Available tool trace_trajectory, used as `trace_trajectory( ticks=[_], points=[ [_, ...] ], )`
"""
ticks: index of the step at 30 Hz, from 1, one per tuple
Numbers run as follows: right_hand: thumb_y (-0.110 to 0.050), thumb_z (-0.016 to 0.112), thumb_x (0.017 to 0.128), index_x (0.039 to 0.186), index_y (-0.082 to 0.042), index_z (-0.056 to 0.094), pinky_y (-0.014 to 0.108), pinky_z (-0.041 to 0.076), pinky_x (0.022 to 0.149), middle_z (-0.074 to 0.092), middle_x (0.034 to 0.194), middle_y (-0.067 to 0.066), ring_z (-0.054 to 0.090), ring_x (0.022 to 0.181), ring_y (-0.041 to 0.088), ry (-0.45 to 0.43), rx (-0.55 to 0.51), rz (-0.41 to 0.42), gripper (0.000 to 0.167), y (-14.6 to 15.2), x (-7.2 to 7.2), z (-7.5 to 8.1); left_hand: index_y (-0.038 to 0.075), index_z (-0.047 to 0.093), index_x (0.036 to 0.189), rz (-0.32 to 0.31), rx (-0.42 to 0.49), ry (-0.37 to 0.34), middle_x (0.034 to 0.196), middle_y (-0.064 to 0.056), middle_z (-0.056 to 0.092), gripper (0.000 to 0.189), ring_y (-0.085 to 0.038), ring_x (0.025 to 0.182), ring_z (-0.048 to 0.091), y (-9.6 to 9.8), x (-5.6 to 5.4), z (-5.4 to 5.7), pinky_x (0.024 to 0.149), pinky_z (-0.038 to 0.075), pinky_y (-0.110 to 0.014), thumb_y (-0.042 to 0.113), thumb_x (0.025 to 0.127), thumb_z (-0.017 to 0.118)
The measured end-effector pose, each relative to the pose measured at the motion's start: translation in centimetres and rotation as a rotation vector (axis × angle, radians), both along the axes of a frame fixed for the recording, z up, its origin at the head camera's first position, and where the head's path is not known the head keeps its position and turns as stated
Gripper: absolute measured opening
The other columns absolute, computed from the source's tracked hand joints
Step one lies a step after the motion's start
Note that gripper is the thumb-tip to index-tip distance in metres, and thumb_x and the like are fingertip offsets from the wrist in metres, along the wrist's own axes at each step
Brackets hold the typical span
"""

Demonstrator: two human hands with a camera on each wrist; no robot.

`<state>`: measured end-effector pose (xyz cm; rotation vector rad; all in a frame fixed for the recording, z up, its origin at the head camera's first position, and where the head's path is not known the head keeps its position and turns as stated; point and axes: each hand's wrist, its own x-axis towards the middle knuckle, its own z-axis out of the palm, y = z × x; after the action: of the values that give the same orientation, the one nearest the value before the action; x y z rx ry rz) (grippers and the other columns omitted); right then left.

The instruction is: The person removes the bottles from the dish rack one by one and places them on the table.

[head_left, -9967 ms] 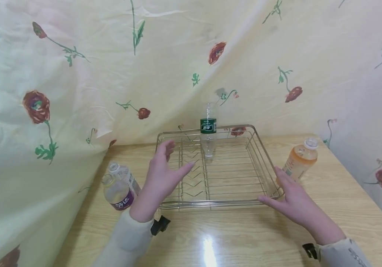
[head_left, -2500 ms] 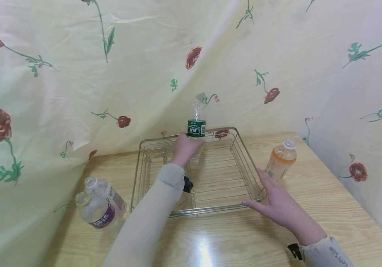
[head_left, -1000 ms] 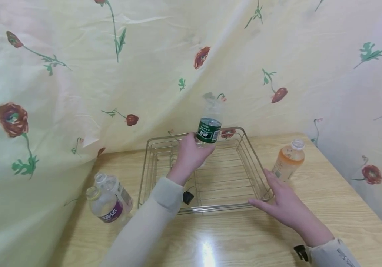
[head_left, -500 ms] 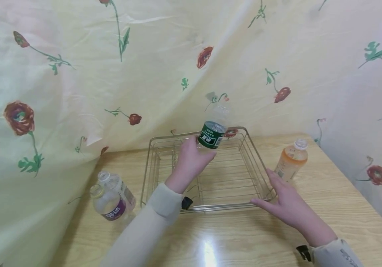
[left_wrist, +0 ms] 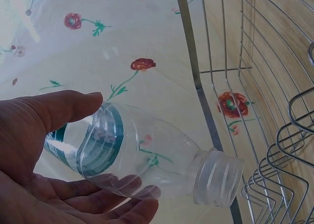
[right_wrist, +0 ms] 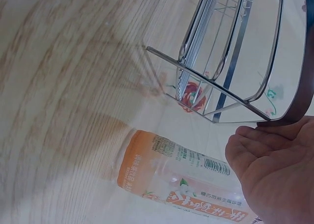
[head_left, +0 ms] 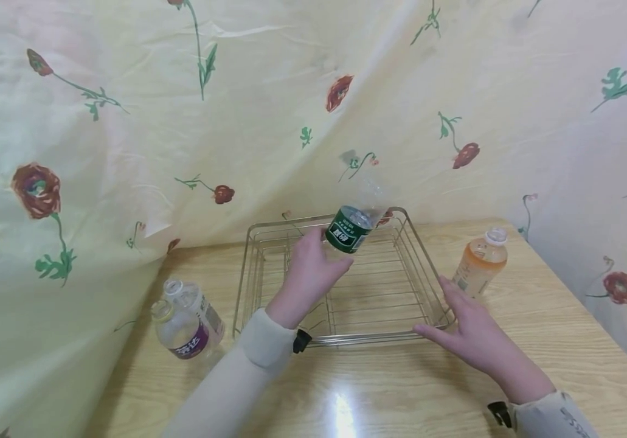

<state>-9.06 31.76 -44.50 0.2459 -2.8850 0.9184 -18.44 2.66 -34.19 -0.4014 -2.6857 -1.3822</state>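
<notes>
My left hand [head_left: 309, 267] grips a clear plastic bottle [head_left: 349, 229] with a green label, fingers on one side and thumb on the other. The bottle is tilted, its uncapped neck leaning up and to the right above the wire rack [head_left: 384, 333]. In the left wrist view the bottle's threaded mouth [left_wrist: 219, 179] shows no cap. At the rack's front right corner my right hand [head_left: 480, 331] touches the rim, thumb and fingers spread. Close beyond it stands a bottle with an orange label [head_left: 480, 264], also seen in the right wrist view.
Two clear bottles stand close together left of the rack, one with a purple label [head_left: 187, 340], the other with a whitish label [head_left: 204, 304]. Zigzag wire dividers [left_wrist: 289, 160] fill the rack's left part. A floral cloth [head_left: 269, 109] hangs behind the wooden table [head_left: 401, 389].
Ten seconds ago the green-labelled bottle stood upright in the rack, left hand apart from it. My left hand has since gripped it, raised it and tilted it rightward. The right hand stays at the corner.
</notes>
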Motion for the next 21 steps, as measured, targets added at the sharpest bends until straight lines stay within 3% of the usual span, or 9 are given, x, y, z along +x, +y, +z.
trace_trajectory(
  ticks=[9, 21],
  points=[
    [-0.06, 0.073, 0.088, 0.161, 0.0, 0.01, 0.076, 0.025, 0.105, 0.02, 0.16, 0.033, 0.024, 0.139, 0.06, -0.018, 0.002, 0.006, 0.114, -0.1, 0.0, 0.3, 0.0, 0.056, 0.134, -0.018, -0.066, 0.055, 0.13, -0.013, 0.061, 0.065, -0.03, 0.123, 0.055, -0.5, 0.6, -0.1, 0.103, 0.047, -0.046, 0.019, 0.08, 0.087],
    [-0.058, 0.073, 0.088, 0.162, -0.002, 0.008, 0.077, 0.025, 0.104, 0.019, 0.16, 0.033, 0.024, 0.139, 0.06, -0.022, -0.004, 0.009, 0.113, -0.1, 0.2, 0.5, -0.001, 0.057, 0.131, -0.049, -0.183, 0.126, 0.121, -0.01, 0.063, 0.064, -0.028, 0.114, 0.056, -1.1, 1.7, -0.2, 0.099, 0.049, -0.044, 0.016, 0.078, 0.088]
  ],
)
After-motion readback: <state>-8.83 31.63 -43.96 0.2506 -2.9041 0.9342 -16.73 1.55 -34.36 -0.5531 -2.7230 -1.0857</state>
